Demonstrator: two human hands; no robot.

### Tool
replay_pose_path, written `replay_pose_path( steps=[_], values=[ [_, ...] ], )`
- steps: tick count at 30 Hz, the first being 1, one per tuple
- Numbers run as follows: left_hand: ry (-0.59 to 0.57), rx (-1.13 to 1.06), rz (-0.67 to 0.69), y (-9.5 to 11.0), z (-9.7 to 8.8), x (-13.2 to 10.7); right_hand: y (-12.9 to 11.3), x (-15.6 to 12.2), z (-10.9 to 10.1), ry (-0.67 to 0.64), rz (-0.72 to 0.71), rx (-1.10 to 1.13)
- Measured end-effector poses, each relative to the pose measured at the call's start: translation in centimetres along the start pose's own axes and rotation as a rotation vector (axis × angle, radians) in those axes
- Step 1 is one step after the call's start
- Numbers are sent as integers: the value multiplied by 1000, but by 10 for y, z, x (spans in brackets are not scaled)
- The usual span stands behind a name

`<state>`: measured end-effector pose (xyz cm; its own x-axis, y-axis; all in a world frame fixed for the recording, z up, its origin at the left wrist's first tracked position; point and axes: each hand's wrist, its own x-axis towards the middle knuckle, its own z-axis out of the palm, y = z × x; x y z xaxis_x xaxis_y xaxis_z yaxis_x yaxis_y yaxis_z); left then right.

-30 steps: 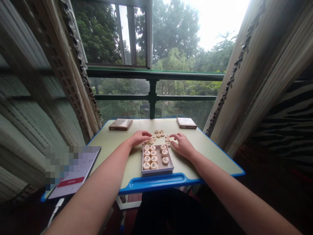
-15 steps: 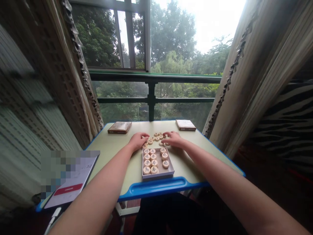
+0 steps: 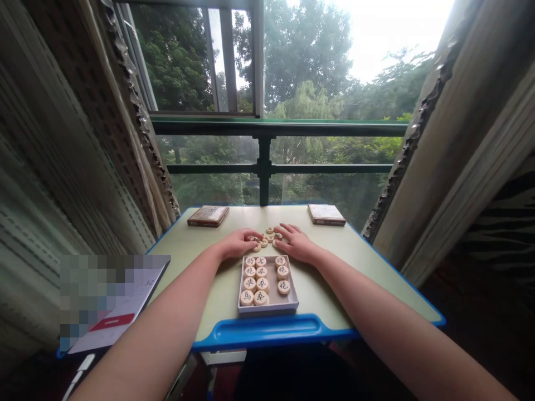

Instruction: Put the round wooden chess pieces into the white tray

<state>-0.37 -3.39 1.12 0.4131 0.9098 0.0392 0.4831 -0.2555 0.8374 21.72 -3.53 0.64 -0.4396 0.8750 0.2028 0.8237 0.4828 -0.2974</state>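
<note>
Several loose round Chinese chess pieces (image 3: 264, 243) lie in a small cluster on the table, behind an open box. My left hand (image 3: 241, 241) rests at the left side of the cluster, fingers stretched over the nearest pieces. From the right, my right hand (image 3: 296, 243) reaches in with its fingers spread, touching pieces at that edge. Neither hand has a piece lifted. Closer to me is the shallow white box (image 3: 271, 306), holding two full columns of pieces at left and a shorter column at right, with a bare strip between them.
At the back of the table stand two flat brown boxes, a left one (image 3: 208, 215) and a right one (image 3: 326, 214). A tablet (image 3: 112, 323) with a white cable lies at the left edge. The table (image 3: 359, 267) has a blue rim and front tray groove (image 3: 267, 327).
My hands have drawn closer together, and the loose pieces between them are gathered into a tighter cluster. The view has shifted slightly. The pieces in the box look the same.
</note>
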Motion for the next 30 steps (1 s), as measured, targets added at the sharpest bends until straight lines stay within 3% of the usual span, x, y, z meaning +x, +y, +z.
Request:
replay_pose_path(
  steps=[4, 9, 15, 24, 30],
  values=[
    [76, 48, 2, -1, 4, 3, 0, 4, 2, -41, -31, -6],
    [263, -98, 6, -15, -1, 10, 1, -2, -3, 23, -80, 53],
    [147, 89, -27, -12, -3, 5, 7, -11, -9, 44, -41, 146],
    [286, 140, 6, -17, -1, 11, 16, -5, -11, 161, 11, 82],
    [262, 189, -9, -15, 2, 12, 15, -11, -25, 87, 239, -72]
  ],
)
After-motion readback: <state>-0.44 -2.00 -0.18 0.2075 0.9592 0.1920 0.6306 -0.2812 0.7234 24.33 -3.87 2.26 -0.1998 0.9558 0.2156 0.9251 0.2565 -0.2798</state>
